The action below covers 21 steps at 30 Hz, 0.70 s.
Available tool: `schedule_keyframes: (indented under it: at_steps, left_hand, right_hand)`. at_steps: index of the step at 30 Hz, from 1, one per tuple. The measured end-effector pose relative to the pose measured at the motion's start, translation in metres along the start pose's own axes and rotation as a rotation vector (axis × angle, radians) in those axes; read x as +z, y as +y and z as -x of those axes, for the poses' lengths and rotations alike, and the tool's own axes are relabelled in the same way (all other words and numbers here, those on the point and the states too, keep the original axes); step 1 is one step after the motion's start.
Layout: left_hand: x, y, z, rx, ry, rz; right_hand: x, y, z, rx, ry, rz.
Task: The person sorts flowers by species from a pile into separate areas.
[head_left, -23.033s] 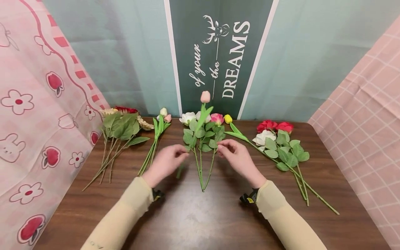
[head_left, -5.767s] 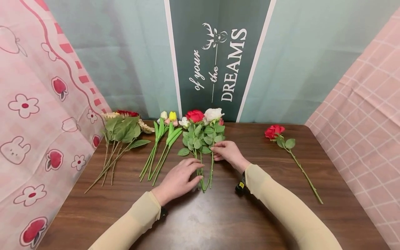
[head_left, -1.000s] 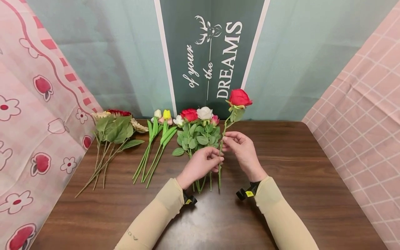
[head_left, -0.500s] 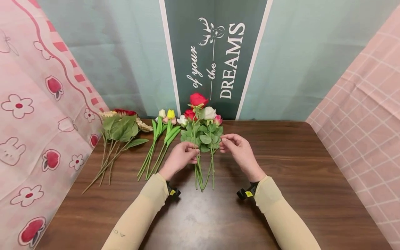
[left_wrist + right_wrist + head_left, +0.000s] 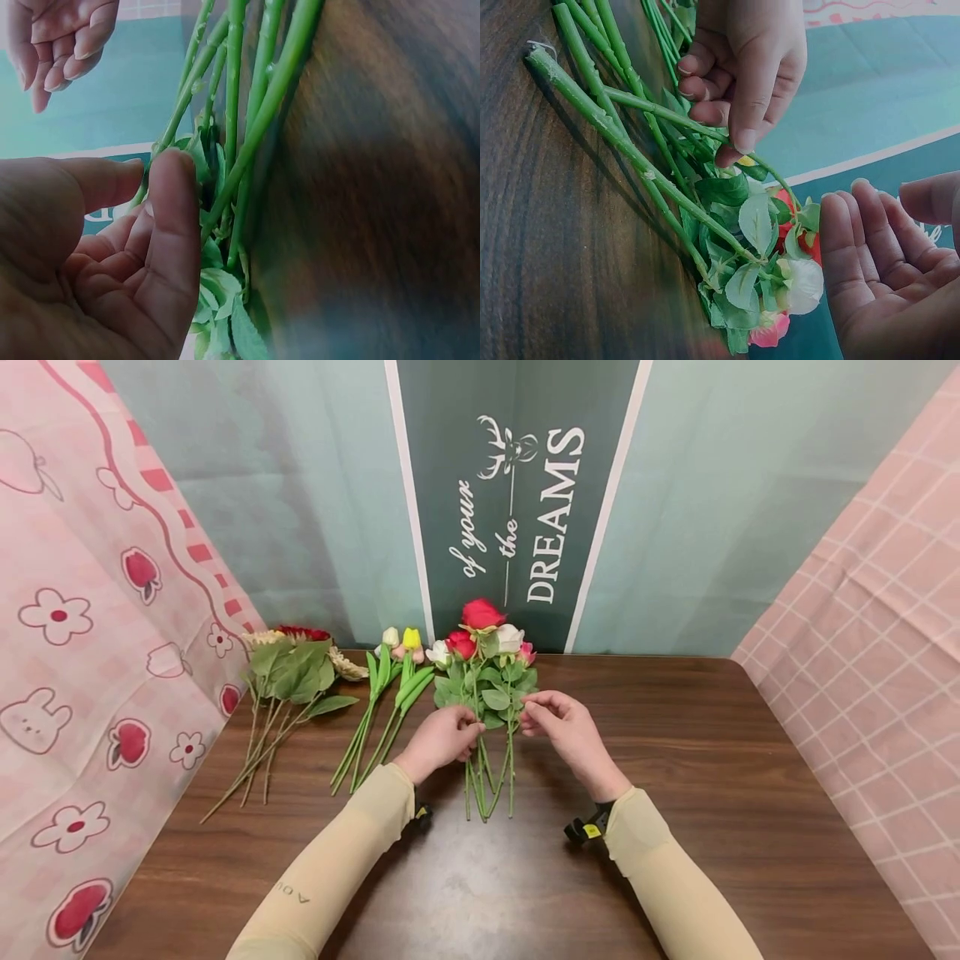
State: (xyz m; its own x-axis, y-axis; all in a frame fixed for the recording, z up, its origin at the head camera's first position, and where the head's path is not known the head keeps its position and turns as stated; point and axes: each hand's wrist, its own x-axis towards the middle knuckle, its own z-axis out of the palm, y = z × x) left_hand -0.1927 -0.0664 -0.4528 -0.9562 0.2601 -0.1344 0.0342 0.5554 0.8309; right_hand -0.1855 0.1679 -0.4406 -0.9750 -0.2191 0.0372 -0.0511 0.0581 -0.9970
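Head view: left hand (image 5: pixel 438 742) pinches the stem of a red rose (image 5: pixel 481 613) between thumb and fingers; the right-wrist view confirms the fingers curled round that stem. The bloom stands raised above a bunch of roses (image 5: pixel 491 681) lying at 12 o'clock on the desk (image 5: pixel 675 827), stems pointing toward 6 o'clock. Right hand (image 5: pixel 562 731) sits just beside the bunch at its 3 o'clock side, fingers loosely curled, holding nothing; the wrist view shows its palm bare. At 10 o'clock: tulips (image 5: pixel 390 693). Further out toward 9 o'clock: a leafy bunch (image 5: pixel 288 672). Backdrop: a green banner (image 5: pixel 517 502).
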Motion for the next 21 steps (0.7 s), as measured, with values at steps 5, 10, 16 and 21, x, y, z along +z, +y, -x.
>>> schedule_keyframes:
  at_steps: [5, 10, 16, 21]
  left_hand:
    - [-0.0043, -0.0009, 0.0021, 0.033, 0.041, -0.121]
    - [-0.0077, -0.0008, 0.0031, 0.039, 0.079, -0.22]
    - [-0.0095, -0.0037, 0.0035, 0.06, 0.11, -0.321]
    - [-0.0102, -0.0081, 0.0052, 0.076, 0.121, -0.366]
  right_hand:
    - [0.0007, 0.0001, -0.0017, -0.006, -0.003, 0.0]
    - [0.0007, 0.0013, -0.0024, -0.003, 0.007, 0.016]
    - [0.0004, 0.0023, -0.0005, 0.003, 0.024, 0.019]
    - [-0.0008, 0.0027, 0.0028, -0.001, 0.027, 0.024]
